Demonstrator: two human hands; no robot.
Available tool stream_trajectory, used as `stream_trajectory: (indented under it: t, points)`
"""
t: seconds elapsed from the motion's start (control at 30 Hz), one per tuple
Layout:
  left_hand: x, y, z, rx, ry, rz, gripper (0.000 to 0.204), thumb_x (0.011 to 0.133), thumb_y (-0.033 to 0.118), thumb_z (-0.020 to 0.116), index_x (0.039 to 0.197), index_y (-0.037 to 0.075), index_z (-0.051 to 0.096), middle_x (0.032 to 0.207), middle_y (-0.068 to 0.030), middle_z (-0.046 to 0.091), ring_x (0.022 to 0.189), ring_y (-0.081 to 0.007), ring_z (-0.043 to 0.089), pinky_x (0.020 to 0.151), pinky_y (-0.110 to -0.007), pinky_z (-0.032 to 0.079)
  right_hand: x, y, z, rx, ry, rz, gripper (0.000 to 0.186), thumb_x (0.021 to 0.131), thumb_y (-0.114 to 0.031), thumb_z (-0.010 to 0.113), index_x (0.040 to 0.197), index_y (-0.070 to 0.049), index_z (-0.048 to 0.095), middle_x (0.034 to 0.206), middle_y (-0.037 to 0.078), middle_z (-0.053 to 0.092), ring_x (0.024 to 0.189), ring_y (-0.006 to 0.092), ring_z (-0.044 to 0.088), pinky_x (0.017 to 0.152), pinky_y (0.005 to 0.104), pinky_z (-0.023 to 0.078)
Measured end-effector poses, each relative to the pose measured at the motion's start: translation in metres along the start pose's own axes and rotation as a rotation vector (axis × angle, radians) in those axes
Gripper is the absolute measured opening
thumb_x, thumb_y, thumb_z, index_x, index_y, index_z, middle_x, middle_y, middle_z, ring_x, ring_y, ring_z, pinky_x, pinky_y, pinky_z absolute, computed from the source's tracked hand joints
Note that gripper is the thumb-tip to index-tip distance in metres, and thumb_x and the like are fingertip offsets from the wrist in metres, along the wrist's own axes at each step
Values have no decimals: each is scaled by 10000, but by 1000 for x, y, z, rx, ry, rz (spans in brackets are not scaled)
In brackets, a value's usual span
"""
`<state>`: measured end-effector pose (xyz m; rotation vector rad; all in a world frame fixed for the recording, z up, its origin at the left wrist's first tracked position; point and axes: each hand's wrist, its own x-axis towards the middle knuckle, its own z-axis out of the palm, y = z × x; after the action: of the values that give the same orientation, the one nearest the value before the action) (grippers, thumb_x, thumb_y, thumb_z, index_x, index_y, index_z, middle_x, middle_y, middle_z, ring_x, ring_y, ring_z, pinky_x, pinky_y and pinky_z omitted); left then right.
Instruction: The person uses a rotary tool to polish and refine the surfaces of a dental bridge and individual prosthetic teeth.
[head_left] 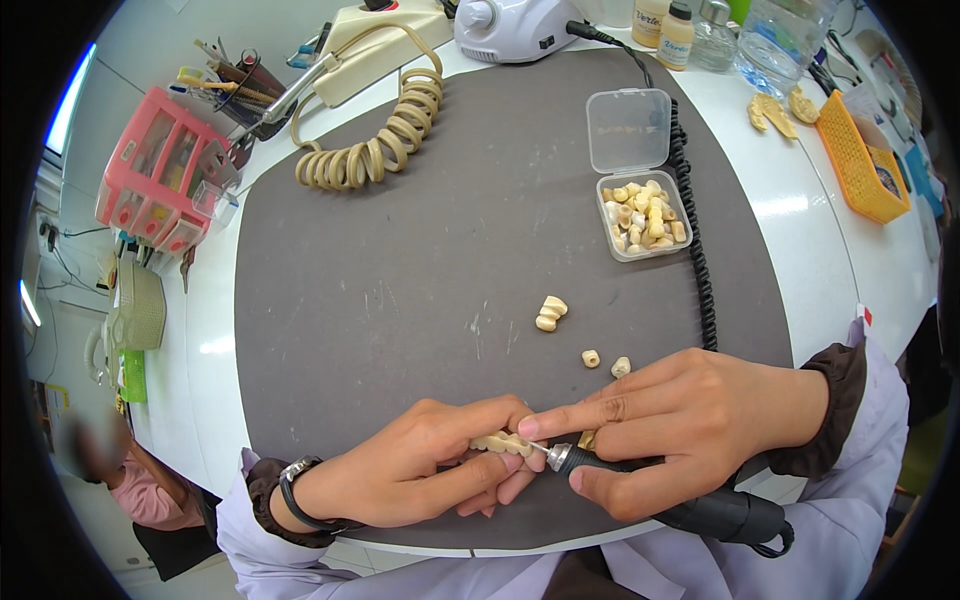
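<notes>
Between the thumb and fingers of my left hand (425, 465) is a row of joined, cream-coloured dental crowns (503, 441), a bridge. My right hand (695, 420) is wrapped round a black rotary handpiece (715, 512) with a metal nose. Its thin bur meets the right end of the bridge, or comes very close; I cannot tell which. My right index fingertip also rests by that end. A yellowish piece (587, 438) shows partly under my right fingers. On the grey mat beyond lie a joined crown piece (550, 313) and two single crowns (591, 358) (621, 367).
An open clear plastic box (607, 250) of loose crowns stands at the mat's right, beside a black coiled cord (703, 290). A beige coiled hose (350, 170), a white control unit (510, 28), bottles (676, 38), pink drawers (150, 165) and an orange basket (850, 170) surround the mat (400, 280). Another person sits at left.
</notes>
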<state>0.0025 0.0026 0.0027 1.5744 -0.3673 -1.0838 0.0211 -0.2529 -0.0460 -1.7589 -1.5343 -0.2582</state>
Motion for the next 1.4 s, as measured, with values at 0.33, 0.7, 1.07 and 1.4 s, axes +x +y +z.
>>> stream_trajectory:
  t: [0.33,0.7,1.07,1.4]
  points:
    - [0,2,1,-1,4,6,143,1034,77,438,1115,19,540,762,-19,604,582,-79,540,548,-252,442,5,-3,-9,59,-18,2,191,848,-21,689,744,-99,550,619,-2,523,1095,267,710,669,283,603]
    - [0,0,3,-20,46,27,147,1009,59,425,1084,20,545,763,-27,611,578,-92,550,552,-260,449,6,-4,-6,91,87,26,165,857,-7,663,762,-91,557,628,15,565,1056,318,718,884,423,601]
    - [-1,2,8,39,107,15,134,1021,83,459,1035,6,568,726,-34,639,539,-99,558,506,-266,443,7,-3,-4,120,60,21,152,851,1,662,772,-88,568,664,27,598,1068,327,712,991,469,548]
    - [0,3,11,27,139,-4,137,1028,81,443,1010,3,555,717,-37,646,518,-94,554,494,-260,442,4,-2,1,58,78,32,99,836,-67,666,869,-105,580,721,37,598,1023,272,723,967,422,566]
